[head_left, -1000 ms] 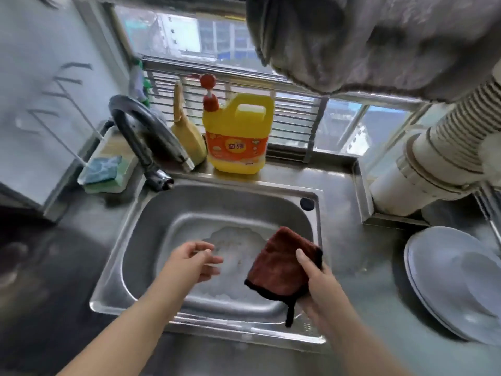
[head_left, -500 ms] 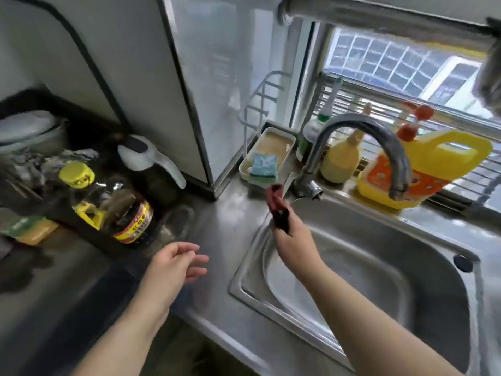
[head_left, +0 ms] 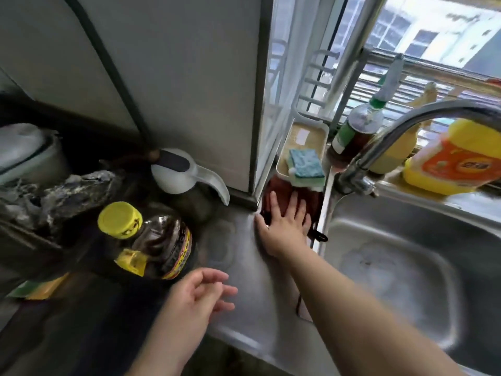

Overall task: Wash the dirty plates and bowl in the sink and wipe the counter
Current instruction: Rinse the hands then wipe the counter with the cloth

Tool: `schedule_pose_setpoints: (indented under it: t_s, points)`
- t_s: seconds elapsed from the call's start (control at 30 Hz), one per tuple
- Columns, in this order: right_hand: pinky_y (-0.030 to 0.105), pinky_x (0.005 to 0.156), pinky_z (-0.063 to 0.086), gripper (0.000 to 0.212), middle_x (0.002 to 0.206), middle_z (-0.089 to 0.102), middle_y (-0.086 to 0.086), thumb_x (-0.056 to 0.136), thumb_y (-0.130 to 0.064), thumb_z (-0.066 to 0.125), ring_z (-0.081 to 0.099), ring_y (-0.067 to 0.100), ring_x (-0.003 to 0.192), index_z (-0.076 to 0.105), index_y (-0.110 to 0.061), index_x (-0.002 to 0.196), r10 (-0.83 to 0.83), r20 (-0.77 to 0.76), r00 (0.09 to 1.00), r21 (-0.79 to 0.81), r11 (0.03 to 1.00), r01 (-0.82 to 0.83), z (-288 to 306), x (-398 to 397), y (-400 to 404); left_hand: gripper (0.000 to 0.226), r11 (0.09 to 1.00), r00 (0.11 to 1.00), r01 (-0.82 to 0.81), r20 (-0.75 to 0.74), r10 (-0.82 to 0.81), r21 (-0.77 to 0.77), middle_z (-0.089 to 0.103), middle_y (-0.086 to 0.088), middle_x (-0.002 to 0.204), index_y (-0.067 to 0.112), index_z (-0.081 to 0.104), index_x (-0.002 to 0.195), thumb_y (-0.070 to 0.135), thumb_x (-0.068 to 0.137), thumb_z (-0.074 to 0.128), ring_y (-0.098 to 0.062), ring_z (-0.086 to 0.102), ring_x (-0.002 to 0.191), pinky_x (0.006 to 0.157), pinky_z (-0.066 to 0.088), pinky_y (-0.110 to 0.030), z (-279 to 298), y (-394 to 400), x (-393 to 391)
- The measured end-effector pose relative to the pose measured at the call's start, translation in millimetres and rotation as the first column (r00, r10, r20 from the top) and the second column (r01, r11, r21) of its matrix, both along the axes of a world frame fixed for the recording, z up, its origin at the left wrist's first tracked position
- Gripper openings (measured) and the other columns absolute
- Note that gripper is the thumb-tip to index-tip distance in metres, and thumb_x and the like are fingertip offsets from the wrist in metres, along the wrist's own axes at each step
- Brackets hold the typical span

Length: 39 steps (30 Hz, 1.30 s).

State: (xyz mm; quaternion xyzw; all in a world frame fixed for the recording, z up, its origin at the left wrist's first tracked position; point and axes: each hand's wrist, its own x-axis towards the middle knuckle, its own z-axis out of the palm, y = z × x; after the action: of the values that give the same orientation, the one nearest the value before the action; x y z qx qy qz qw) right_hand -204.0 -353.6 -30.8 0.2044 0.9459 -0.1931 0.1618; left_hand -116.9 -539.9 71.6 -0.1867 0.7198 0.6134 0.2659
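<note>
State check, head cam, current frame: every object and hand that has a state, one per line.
Right hand: fingers straight, pressing flat on the cloth.
Dark red cloth: spread on the steel counter left of the sink.
Left hand: relaxed, holding nothing.
Curved steel faucet: no water visible.
Stainless steel sink: no dishes visible, foam residue on the bottom.
Blue-green sponge: resting in the cream tray.
Yellow-capped dark bottle: capped.

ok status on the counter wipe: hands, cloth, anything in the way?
Right hand flat on red cloth, pressing it on counter left of the sink. Left hand open, holding nothing. Sponge tray just beyond cloth; dark bottle to its left.
</note>
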Motion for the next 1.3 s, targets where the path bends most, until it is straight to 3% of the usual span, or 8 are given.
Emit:
schedule_pose_setpoints:
  t_s: [0.07, 0.27, 0.5, 0.63, 0.83, 0.97, 1.13, 1.3]
  points:
    - [0.047, 0.117, -0.004, 0.068, 0.157, -0.020, 0.009, 0.091, -0.063, 0.028, -0.013, 0.030, 0.145, 0.000, -0.044, 0.150, 0.066, -0.066, 0.996, 0.009, 0.998, -0.065, -5, 45, -24, 0.016, 1.000, 1.000, -0.002, 0.002, 0.002, 0.010, 0.074, -0.010, 0.075, 0.003, 0.062, 0.092, -0.003, 0.094, 0.047, -0.018, 0.067, 0.058, 0.059, 0.053, -0.025, 0, -5, -3]
    - [0.041, 0.094, 0.039, 0.066, 0.136, 0.055, 0.011, 0.069, -0.072, 0.045, 0.049, 0.030, 0.120, 0.054, -0.046, 0.129, 0.243, -0.071, 0.967, -0.018, 0.969, -0.245, -1, 178, -90, 0.016, 0.999, 1.000, -0.010, -0.022, 0.011, 0.033, 0.074, -0.010, 0.077, 0.004, 0.061, 0.095, 0.001, 0.096, 0.045, -0.019, 0.068, 0.063, 0.065, 0.052, -0.028, 10, -7, -15]
    - [0.049, 0.112, -0.014, 0.059, 0.160, -0.007, 0.008, 0.091, -0.050, 0.028, -0.016, 0.030, 0.144, 0.011, -0.042, 0.147, 0.139, -0.155, 0.978, -0.090, 0.984, -0.154, -13, 134, -102, 0.016, 1.000, 0.996, 0.011, -0.084, -0.011, 0.008, 0.074, -0.008, 0.078, 0.008, 0.062, 0.095, 0.006, 0.097, 0.046, -0.016, 0.070, 0.066, 0.067, 0.055, -0.027, 13, -5, -7]
    - [0.049, 0.111, 0.006, 0.065, 0.159, 0.015, 0.006, 0.089, -0.045, 0.037, 0.014, 0.032, 0.146, 0.013, -0.040, 0.150, 0.362, -0.164, 0.918, 0.055, 0.932, -0.358, -20, 161, -91, 0.017, 0.998, 0.997, 0.009, -0.082, -0.014, -0.055, 0.073, -0.010, 0.081, 0.009, 0.061, 0.094, 0.005, 0.097, 0.045, -0.013, 0.068, 0.063, 0.067, 0.055, -0.026, 0, -7, 0]
    - [0.043, 0.115, 0.012, 0.071, 0.157, 0.022, -0.005, 0.077, -0.042, 0.047, 0.020, 0.021, 0.145, 0.026, -0.049, 0.144, 0.646, -0.077, 0.759, 0.172, 0.758, -0.629, -21, 251, 30, 0.019, 0.988, 0.991, 0.123, -0.047, -0.128, -0.098, 0.071, -0.014, 0.086, 0.011, 0.060, 0.089, 0.003, 0.097, 0.045, -0.023, 0.066, 0.069, 0.064, 0.051, -0.029, -15, 21, 10]
    - [0.040, 0.115, 0.013, 0.075, 0.156, 0.027, -0.005, 0.075, -0.043, 0.052, 0.012, 0.016, 0.146, 0.023, -0.051, 0.144, 0.426, 0.038, 0.904, 0.218, 0.880, -0.423, -12, 330, 121, 0.017, 0.977, 0.979, 0.199, -0.032, -0.202, -0.076, 0.071, -0.014, 0.086, 0.010, 0.060, 0.091, 0.004, 0.097, 0.045, -0.025, 0.066, 0.071, 0.067, 0.052, -0.032, -20, 50, 15]
    - [0.044, 0.111, 0.018, 0.049, 0.155, 0.027, -0.005, 0.096, -0.047, 0.028, 0.024, 0.024, 0.141, 0.021, -0.050, 0.145, -0.034, -0.104, 0.994, 0.152, 0.987, 0.049, -12, 358, 101, 0.016, 0.955, 0.956, 0.293, -0.018, -0.294, -0.041, 0.070, -0.012, 0.080, 0.006, 0.060, 0.092, 0.002, 0.097, 0.045, -0.019, 0.065, 0.061, 0.063, 0.052, -0.027, -20, 105, 33]
    - [0.042, 0.110, 0.018, 0.054, 0.154, 0.028, -0.010, 0.093, -0.042, 0.035, 0.026, 0.018, 0.140, 0.021, -0.046, 0.145, 0.152, -0.131, 0.980, 0.239, 0.964, -0.117, -21, 363, 133, 0.017, 0.902, 0.902, 0.431, 0.015, -0.431, -0.018, 0.070, -0.011, 0.080, 0.009, 0.060, 0.089, 0.003, 0.097, 0.047, -0.023, 0.066, 0.066, 0.068, 0.054, -0.031, -16, 175, 63]
